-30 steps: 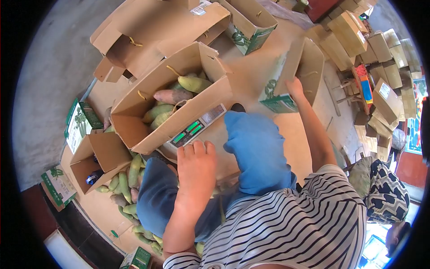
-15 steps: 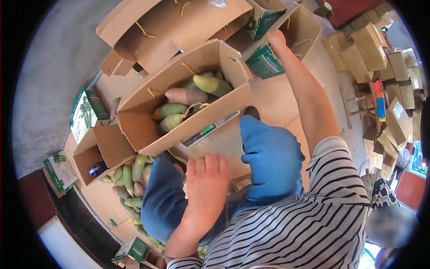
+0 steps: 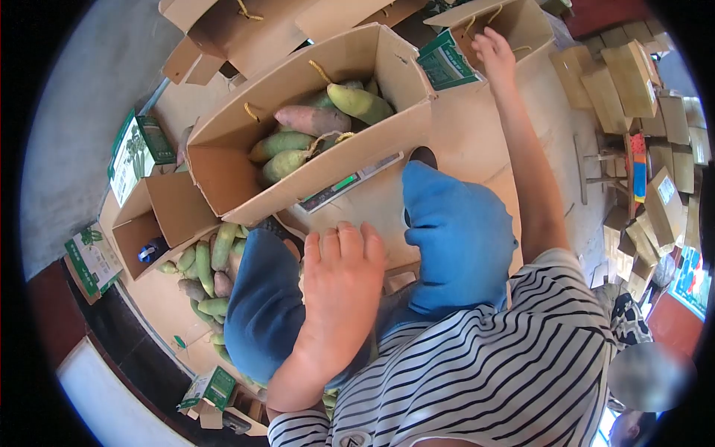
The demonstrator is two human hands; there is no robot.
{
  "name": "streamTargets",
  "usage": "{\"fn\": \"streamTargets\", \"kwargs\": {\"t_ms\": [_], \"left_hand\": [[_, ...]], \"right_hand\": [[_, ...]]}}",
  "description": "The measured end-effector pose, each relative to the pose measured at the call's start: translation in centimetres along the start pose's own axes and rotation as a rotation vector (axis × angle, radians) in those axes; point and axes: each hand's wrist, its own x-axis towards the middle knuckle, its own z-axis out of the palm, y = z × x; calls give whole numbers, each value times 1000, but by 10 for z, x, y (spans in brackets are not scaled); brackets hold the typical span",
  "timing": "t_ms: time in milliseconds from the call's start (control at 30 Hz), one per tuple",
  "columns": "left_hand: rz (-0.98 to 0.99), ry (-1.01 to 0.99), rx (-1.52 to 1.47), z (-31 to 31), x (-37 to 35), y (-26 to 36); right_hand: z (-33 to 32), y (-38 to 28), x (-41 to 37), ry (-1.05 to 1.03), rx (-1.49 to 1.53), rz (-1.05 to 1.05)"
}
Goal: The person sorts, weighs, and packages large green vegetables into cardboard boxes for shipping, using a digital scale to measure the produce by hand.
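My right hand (image 3: 495, 56) reaches out at the upper right, fingers apart and nothing visible in them. It is just in front of an open carton (image 3: 525, 30) with yellow rope handles and a green printed side flap (image 3: 448, 62). Over my lap hangs my left hand (image 3: 344, 261), back upward, fingers slightly spread and fingertips partly hidden; no object shows in it. Ahead of it stands a large open carton (image 3: 320, 167) holding several big green and pinkish radishes (image 3: 313, 119). This carton rests on a scale (image 3: 350, 182) with a lit green display.
Loose radishes (image 3: 205, 268) lie on the floor to the left, beside a small carton (image 3: 179, 205) with a dark blue-topped object inside. More open cartons (image 3: 253, 33) stand at the back. Stacked cartons (image 3: 603, 86) and a wooden stool (image 3: 607, 167) are at right. Another person (image 3: 652, 376) is at lower right.
My right hand has come off the green-printed carton at the upper right and its fingers have opened. My left hand stays over my lap. The view has tilted, shifting the cartons up.
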Motion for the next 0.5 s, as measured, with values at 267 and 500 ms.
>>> {"fn": "streamTargets", "kwargs": {"t_ms": [267,500], "left_hand": [[17,-10,-37,-9,-7,1],[-26,17,-74,-5,-13,-12]], "right_hand": [[-63,-30,-308,-392,33,408],[-93,-8,-389,-304,-23,664]]}}
